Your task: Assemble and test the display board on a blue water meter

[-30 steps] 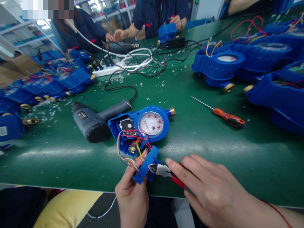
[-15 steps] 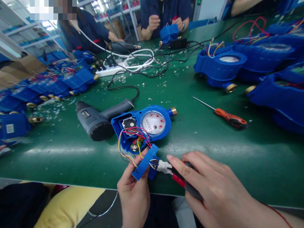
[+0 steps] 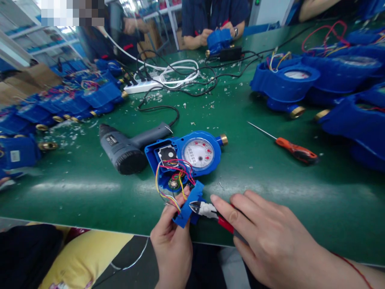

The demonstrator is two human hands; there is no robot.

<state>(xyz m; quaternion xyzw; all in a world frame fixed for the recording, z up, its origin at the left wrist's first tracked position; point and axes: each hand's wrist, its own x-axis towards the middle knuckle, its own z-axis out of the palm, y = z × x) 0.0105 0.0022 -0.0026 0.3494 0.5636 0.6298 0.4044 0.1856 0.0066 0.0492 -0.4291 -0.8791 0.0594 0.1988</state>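
Observation:
My left hand point(image 3: 173, 241) grips a blue plastic part point(image 3: 189, 205) with colored wires running into it. Those wires point(image 3: 159, 180) lead to an opened blue water meter point(image 3: 198, 154), which lies on the green table with its dial facing up. In my right hand point(image 3: 264, 237) is a pair of diagonal cutters point(image 3: 207, 210) with red and black handles. The jaws touch or nearly touch the right side of the blue part and look closed. My right index finger lies stretched along the tool.
A grey heat gun point(image 3: 123, 150) lies left of the meter, and an orange-handled screwdriver point(image 3: 296, 150) to the right. Behind are a white power strip point(image 3: 144, 85) and tangled cords. More blue meters point(image 3: 284, 82) line both sides. A co-worker point(image 3: 216, 20) handles another meter across the table.
The cutter jaws have gone from spread to closed at the blue part, and the handles have come together. The co-worker across has brought both hands onto their meter.

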